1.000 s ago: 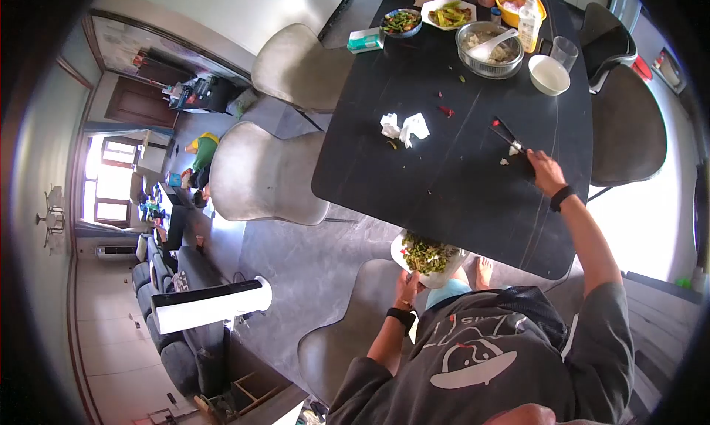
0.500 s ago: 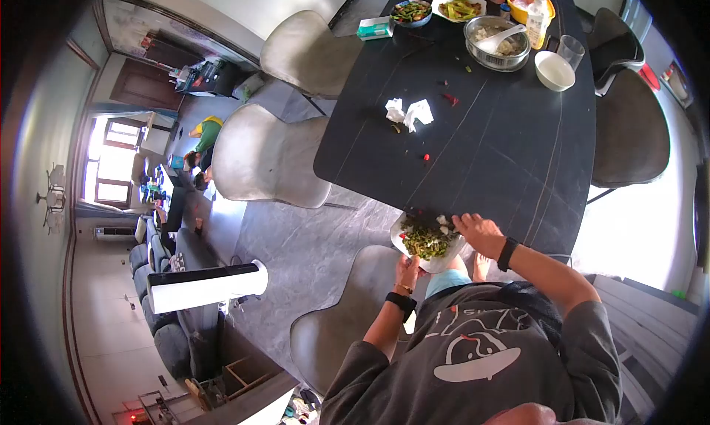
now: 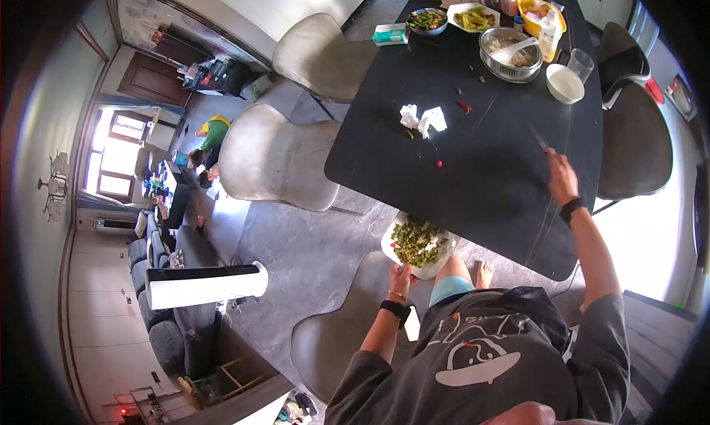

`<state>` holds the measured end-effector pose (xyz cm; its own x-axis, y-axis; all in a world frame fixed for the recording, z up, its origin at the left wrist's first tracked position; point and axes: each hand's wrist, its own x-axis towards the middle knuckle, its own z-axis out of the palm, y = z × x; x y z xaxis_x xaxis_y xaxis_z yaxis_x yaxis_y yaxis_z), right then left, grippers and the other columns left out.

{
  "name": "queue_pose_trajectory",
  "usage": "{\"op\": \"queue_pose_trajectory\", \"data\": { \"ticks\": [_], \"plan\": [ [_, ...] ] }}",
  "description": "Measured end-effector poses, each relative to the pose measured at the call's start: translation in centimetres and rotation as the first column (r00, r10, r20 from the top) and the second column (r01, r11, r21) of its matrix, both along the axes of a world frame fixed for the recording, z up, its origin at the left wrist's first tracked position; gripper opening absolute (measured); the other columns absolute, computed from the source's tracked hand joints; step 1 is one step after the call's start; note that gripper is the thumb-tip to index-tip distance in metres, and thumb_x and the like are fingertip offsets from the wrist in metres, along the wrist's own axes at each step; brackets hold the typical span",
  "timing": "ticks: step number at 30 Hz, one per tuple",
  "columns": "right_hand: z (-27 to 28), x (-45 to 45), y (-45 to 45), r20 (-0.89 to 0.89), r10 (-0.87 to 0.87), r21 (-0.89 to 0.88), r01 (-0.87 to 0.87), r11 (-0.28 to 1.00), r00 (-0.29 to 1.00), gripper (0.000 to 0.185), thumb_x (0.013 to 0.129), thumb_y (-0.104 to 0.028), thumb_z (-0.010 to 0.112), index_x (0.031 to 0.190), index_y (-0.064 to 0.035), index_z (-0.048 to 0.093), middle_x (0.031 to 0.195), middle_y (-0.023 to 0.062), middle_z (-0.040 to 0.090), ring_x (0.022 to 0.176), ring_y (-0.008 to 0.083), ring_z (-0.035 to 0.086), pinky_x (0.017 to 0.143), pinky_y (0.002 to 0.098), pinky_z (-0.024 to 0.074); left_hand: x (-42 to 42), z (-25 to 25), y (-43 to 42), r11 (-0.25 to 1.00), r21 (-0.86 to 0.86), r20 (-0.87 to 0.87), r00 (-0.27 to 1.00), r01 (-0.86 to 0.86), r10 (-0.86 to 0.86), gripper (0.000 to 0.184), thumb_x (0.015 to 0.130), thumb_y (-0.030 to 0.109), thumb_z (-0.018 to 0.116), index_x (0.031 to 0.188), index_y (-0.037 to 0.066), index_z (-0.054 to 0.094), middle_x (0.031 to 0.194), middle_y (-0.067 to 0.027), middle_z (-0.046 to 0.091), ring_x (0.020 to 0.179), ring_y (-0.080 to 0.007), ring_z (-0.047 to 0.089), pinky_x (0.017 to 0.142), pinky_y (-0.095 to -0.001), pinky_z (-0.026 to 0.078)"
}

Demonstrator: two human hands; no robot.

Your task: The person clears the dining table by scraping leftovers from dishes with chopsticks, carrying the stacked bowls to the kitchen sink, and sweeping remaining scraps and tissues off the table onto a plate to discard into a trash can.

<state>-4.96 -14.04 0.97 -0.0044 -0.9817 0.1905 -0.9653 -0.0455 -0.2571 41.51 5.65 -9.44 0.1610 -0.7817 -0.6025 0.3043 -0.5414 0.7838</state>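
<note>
Although the right hand (image 3: 563,179) was down at the dish (image 3: 389,242) half a second ago, it has now swung back over the dark table (image 3: 510,196), and the pale bits lying near it a second ago are gone from that spot. As I read it, one lot of scraps is already in the dish, while a few others are still on the tabletop.

Over at the left of the frame, somebody in green and yellow (image 3: 215,133) is bent low, well apart from all this. At lower centre, the left hand (image 3: 400,281) has its fingers clamped on the near edge of the dish, held out just beside the table's edge. It's white and angular, heaped with limp-looking greens (image 3: 413,236), with pale flecks and a touch of red among them. Further right, crumpled tissues (image 3: 433,122) lie at upper centre, a red scrap (image 3: 439,163) just below. At the right, the right hand's fingers are wrapped round one end of a thin utensil (image 3: 542,140), blurred, though I'd guess chopsticks.
</note>
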Motion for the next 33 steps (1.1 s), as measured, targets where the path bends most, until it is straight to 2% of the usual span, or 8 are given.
{"op": "queue_pose_trajectory", "data": {
  "ticks": [2,4,10,15,20,22,28,33],
  "plan": [
    [-0.9,-3.2,-1.1,-0.069,-0.143,0.039,0.146,0.989,0.987,0.05,0.071,0.006,0.051,0.119,-0.0058,0.041,0.096,0.0173,0.051,0.09,0.0341,0.055,0.075,0.0398,0.0476,1.0,-0.4,-0.3,1.0,0.001,0.009,1.0,0.016,-0.016,0.026,0.085,0.016,0.052,0.108,0.005,0.047,0.081,-0.0084,0.061,0.061,-0.0167,0.061,0.054,-0.0281,0.051],
    [-0.9,-4.0,-2.0,-0.156,-0.221,0.065,0.233,0.97,0.963,0.046,0.073,0.006,0.05,0.116,-0.0061,0.042,0.095,0.0183,0.051,0.09,0.0354,0.056,0.075,0.0411,0.0475,2.0,-1.1,-0.4,0.999,0.02,-0.051,0.998,0.039,-0.038,0.027,0.087,0.016,0.052,0.112,0.009,0.045,0.093,-0.0093,0.061,0.074,-0.0194,0.063,0.061,-0.0313,0.053],
    [-1.3,0.6,-8.6,-0.139,-0.027,0.069,0.037,0.997,0.99,0.055,0.069,0.005,0.054,0.12,-0.0066,0.041,0.099,0.0172,0.05,0.09,0.0333,0.054,0.075,0.0395,0.0472,2.9,0.8,-2.2,0.997,0.081,-0.091,0.996,0.013,-0.006,0.026,0.086,0.013,0.049,0.111,0.006,0.047,0.084,-0.0092,0.062,0.064,-0.0184,0.063,0.056,-0.0308,0.052],
    [-1.7,4.2,-15.9,-0.133,-0.029,0.054,0.037,0.998,0.991,0.071,0.058,0.005,0.064,0.123,-0.0045,0.039,0.099,0.016,0.048,0.089,0.0328,0.054,0.074,0.0398,0.0465,3.8,-0.3,-3.4,0.995,0.097,-0.071,0.997,0.01,-0.003,0.019,0.087,0.013,0.05,0.105,0.007,0.048,0.075,-0.0067,0.061,0.056,-0.0135,0.058,0.048,-0.0253,0.047],
    [-1.5,5.9,-21.4,-0.137,0.016,0.101,-0.002,0.995,0.99,0.072,0.057,0.004,0.064,0.124,-0.0038,0.037,0.099,0.0163,0.048,0.091,0.0338,0.053,0.075,0.0406,0.0459,4.5,-0.6,-4.9,0.995,0.098,-0.095,0.995,0.029,-0.019,0.022,0.087,0.014,0.05,0.107,0.006,0.046,0.075,-0.0061,0.06,0.057,-0.0133,0.057,0.05,-0.0254,0.046],
    [-0.3,6.7,-22.5,-0.163,0.117,0.078,-0.106,0.991,0.98,0.055,0.066,0.003,0.057,0.119,-0.003,0.041,0.094,0.0157,0.05,0.086,0.0331,0.055,0.071,0.0407,0.0468,4.5,0.0,-5.3,0.995,0.083,-0.09,0.995,0.048,-0.041,0.024,0.087,0.015,0.05,0.109,0.006,0.045,0.078,-0.0064,0.06,0.058,-0.0132,0.057,0.052,-0.0256,0.047],
    [0.8,10.7,-21.4,-0.197,0.339,0.131,-0.318,0.939,0.92,0.056,0.069,0.003,0.053,0.124,-0.004,0.041,0.094,0.0145,0.049,0.088,0.0306,0.055,0.074,0.0378,0.0467,5.0,0.0,-6.5,0.987,0.114,-0.051,0.993,0.11,-0.105,0.024,0.087,0.017,0.051,0.108,0.005,0.046,0.082,-0.0065,0.061,0.066,-0.0146,0.061,0.056,-0.0271,0.05],
    [2.1,15.4,-15.8,-0.17,0.535,0.217,-0.499,0.839,0.827,0.05,0.074,0.0,0.051,0.123,-0.0039,0.042,0.095,0.0128,0.05,0.087,0.0255,0.056,0.072,0.0344,0.0491,4.2,-1.2,-6.3,0.996,0.083,-0.047,0.998,0.033,-0.03,0.023,0.087,0.018,0.052,0.107,0.006,0.047,0.076,-0.0034,0.059,0.057,-0.0101,0.056,0.051,-0.0242,0.048]
  ]
}}
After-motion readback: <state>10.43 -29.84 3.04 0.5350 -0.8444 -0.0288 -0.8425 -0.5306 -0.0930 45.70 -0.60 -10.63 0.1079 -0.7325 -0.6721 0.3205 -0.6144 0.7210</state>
